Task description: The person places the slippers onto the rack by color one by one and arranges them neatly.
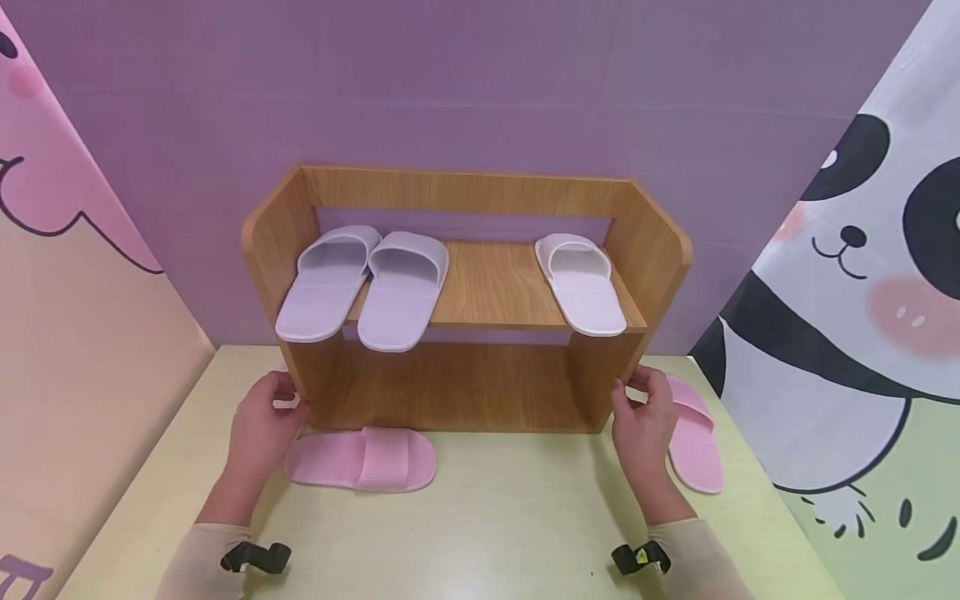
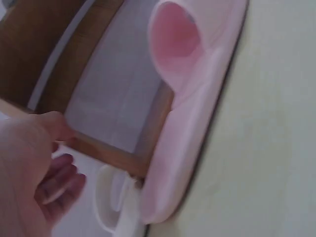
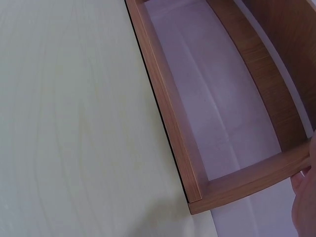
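A two-tier wooden shoe rack (image 1: 480, 387) stands against the purple wall. My left hand (image 1: 266, 417) grips the front edge of its left side panel, with the thumb (image 2: 57, 126) on the inner side and the other fingers outside. On the opposite panel, my right hand (image 1: 645, 417) pinches the lower front edge; only part of it enters the right wrist view. Two pale lilac slippers (image 1: 330, 287) sit at the left of the upper shelf, and a single white slipper (image 1: 585, 287) sits at its right end. A pink slipper (image 1: 360, 460) lies sideways before the rack, beside my left hand.
Another pink slipper (image 1: 693, 437) lies on the table (image 1: 510, 525) to the right of my right hand. A pale, loop-shaped thing (image 2: 106, 197) shows outside the rack's left panel. Printed cartoon walls, one with a panda (image 1: 885, 292), close in both sides.
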`<action>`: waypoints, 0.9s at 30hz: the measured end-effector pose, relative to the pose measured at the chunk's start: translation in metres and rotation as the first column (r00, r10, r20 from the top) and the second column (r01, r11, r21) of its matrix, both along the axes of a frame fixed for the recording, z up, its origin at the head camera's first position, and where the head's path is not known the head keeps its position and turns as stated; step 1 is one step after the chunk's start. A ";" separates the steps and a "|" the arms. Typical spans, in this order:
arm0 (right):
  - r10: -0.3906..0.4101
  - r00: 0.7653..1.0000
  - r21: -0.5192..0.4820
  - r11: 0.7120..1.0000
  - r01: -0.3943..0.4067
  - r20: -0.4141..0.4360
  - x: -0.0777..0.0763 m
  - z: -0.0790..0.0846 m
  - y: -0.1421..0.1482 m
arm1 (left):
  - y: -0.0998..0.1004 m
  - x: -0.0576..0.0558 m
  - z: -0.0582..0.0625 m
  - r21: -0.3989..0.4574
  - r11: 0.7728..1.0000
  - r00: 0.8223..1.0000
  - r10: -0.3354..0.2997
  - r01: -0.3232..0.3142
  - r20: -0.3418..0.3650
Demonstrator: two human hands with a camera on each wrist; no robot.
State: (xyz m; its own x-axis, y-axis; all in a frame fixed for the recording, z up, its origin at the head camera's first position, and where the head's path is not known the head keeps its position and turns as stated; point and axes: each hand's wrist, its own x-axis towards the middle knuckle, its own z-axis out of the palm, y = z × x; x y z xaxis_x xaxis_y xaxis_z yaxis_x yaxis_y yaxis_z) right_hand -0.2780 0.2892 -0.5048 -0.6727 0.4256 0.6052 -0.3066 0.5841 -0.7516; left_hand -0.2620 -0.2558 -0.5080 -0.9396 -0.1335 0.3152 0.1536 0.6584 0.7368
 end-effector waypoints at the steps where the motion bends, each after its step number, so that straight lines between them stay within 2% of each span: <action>1: -0.002 1.000 0.000 1.000 0.002 0.000 0.000 0.000 0.000 | -0.002 0.000 0.002 -0.022 1.000 1.000 -0.016 0.016 0.004; 4: -0.006 1.000 0.000 1.000 0.006 -0.002 0.000 0.000 -0.001 | -0.009 0.001 0.004 -0.074 0.996 0.999 -0.046 0.048 0.022; 7: -0.008 1.000 0.000 1.000 0.008 -0.005 0.001 0.000 -0.002 | -0.015 0.004 0.002 -0.115 0.992 0.998 -0.043 0.048 0.042; 12: -0.011 1.000 0.008 1.000 0.011 -0.017 0.001 0.001 -0.003 | -0.020 0.011 -0.002 -0.181 0.983 0.996 0.026 -0.010 0.085; 18: -0.016 1.000 0.012 1.000 0.016 -0.019 0.002 0.001 -0.004 | -0.025 0.015 -0.012 -0.221 0.973 0.973 0.114 -0.069 0.198; 22: -0.016 1.000 0.004 1.000 0.016 -0.014 0.003 0.001 -0.005 | -0.028 0.015 -0.020 -0.209 0.974 0.960 0.134 -0.082 0.248; 27: -0.018 1.000 0.002 1.000 0.018 -0.008 0.004 0.003 -0.006 | -0.030 0.012 -0.030 -0.242 0.968 0.951 0.134 -0.065 0.278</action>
State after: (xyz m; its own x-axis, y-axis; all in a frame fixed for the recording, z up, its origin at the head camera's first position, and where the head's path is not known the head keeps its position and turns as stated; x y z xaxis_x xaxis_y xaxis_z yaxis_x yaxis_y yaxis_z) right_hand -0.2737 0.2832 -0.5021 -0.6602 0.4365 0.6112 -0.3015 0.5913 -0.7480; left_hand -0.2504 -0.2854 -0.5383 -0.9801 -0.1881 0.0638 -0.1192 0.8139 0.5687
